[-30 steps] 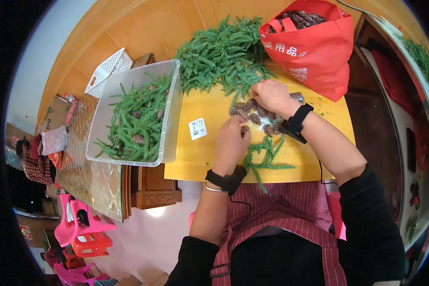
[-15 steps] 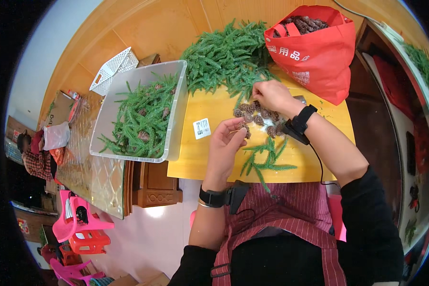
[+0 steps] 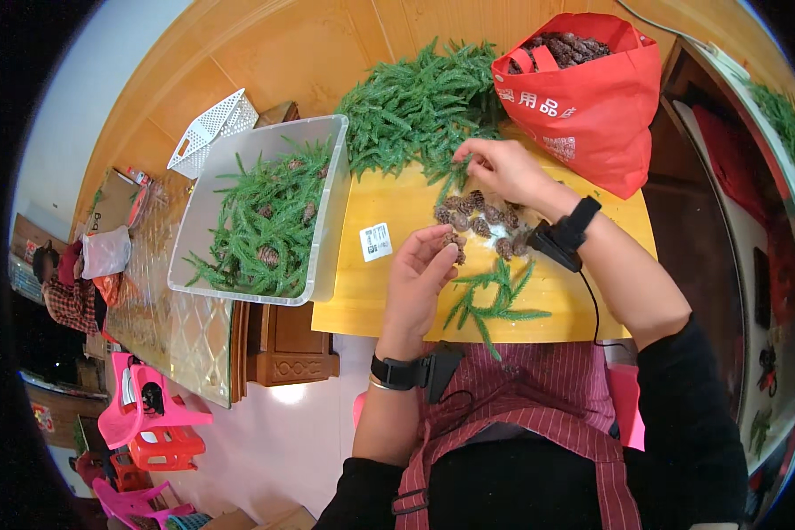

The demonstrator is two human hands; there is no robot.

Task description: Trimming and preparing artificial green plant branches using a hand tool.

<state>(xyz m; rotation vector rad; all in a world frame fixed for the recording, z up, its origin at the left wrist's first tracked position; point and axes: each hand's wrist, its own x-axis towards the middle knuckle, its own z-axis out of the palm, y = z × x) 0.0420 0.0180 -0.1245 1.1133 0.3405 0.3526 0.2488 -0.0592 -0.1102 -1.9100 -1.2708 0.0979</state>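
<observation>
My left hand [image 3: 422, 272] is closed on a small brown pine cone [image 3: 457, 244], pinched between thumb and fingers above the yellow tabletop [image 3: 371, 300]. My right hand [image 3: 502, 170] has its fingertips pinched on a green artificial pine sprig [image 3: 453, 184] at the near edge of the heap of pine sprigs [image 3: 420, 106]. Between the hands lies a cluster of loose pine cones [image 3: 480, 227]. Closer to me, a branched green pine piece [image 3: 495, 309] rests at the table's front edge.
A clear plastic bin [image 3: 327, 238] of greenery with pine cones stands at the left. A red bag [image 3: 583, 106] full of pine cones is at the back right. A white label [image 3: 375, 242] lies on the table. Behind the bin is a white perforated basket [image 3: 212, 128].
My right hand has shifted slightly away from me and to the left, with its fingertips now on a sprig at the heap's edge. My left hand stays nearly still with the pine cone.
</observation>
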